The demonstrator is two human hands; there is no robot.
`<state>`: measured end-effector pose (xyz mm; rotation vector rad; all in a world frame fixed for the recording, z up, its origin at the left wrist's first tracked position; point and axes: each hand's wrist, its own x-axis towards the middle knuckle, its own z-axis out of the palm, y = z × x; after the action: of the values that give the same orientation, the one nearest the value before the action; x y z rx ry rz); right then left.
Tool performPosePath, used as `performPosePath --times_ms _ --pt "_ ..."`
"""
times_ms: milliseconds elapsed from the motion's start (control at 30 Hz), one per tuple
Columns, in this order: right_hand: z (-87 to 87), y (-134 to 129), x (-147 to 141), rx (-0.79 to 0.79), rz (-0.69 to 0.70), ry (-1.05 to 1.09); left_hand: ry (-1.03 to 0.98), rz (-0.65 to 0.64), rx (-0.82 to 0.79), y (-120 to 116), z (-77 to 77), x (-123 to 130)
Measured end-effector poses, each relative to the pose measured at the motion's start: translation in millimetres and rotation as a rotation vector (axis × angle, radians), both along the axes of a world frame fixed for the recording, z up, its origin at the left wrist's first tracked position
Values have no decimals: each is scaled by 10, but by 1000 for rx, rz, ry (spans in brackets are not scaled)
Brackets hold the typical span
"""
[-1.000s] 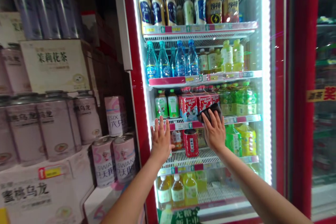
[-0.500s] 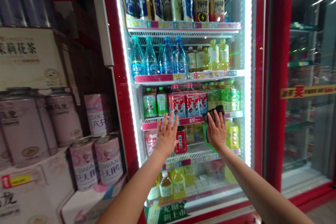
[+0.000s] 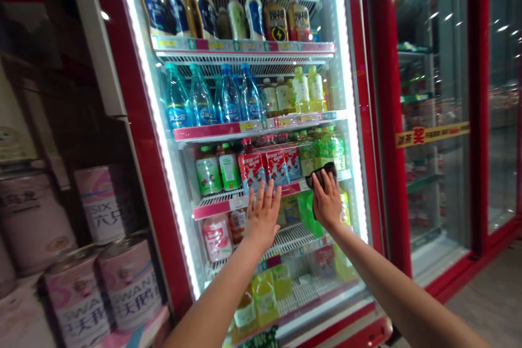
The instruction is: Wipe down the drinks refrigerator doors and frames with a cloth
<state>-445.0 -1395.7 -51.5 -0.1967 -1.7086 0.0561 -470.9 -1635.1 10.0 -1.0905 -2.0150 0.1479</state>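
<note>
My left hand point(image 3: 263, 217) lies flat against the glass door of a red-framed drinks cooler point(image 3: 143, 125), fingers spread and holding nothing. My right hand point(image 3: 326, 199) presses a dark folded cloth point(image 3: 321, 175) against the same glass, level with the third shelf's front edge. Behind the glass, boxed drinks point(image 3: 266, 167) sit just above my left fingertips. Green-labelled bottles point(image 3: 322, 151) stand behind the cloth. Both forearms reach in from the bottom of the view.
Several rows of bottled drinks fill the wire shelves behind the glass. Stacked pink tins point(image 3: 104, 250) stand to the left of the cooler. A second glass-doored cooler point(image 3: 432, 119) stands to the right, above a tiled floor point(image 3: 489, 304).
The view has turned right, so the cooler sits further left. Both hands have shifted rightward along the glass, with the cloth still under my right hand.
</note>
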Motion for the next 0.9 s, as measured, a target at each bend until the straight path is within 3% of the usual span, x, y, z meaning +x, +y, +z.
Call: performPosePath --times_ms 100,200,267,333,433,533,600,667,767,833,900 --pt "-83 0 16 173 57 -95 10 -16 -20 104 -16 -40" --pt "168 161 4 249 68 -169 13 -48 -37 319 14 -69" --pt "306 346 -3 193 56 -148 12 -80 -64 471 29 -79" --pt "282 508 -5 66 42 -65 9 -99 -91 589 24 -82" --pt "-9 577 4 -123 9 76 4 -92 -106 675 -11 -89" --pt "-213 520 25 -92 1 23 5 -81 -101 699 -47 -109" --pt "-129 556 45 2 19 -80 2 -66 -91 712 -65 -130" --pt "87 707 67 54 35 -132 2 -55 -83 726 -79 -152" --pt "324 1048 96 -5 36 -64 8 -57 -84 739 -90 -178" --pt "267 1225 108 -116 13 19 15 -57 -83 740 -90 -185" --pt "80 1307 116 -229 -12 79 26 -55 -82 738 -84 -185"
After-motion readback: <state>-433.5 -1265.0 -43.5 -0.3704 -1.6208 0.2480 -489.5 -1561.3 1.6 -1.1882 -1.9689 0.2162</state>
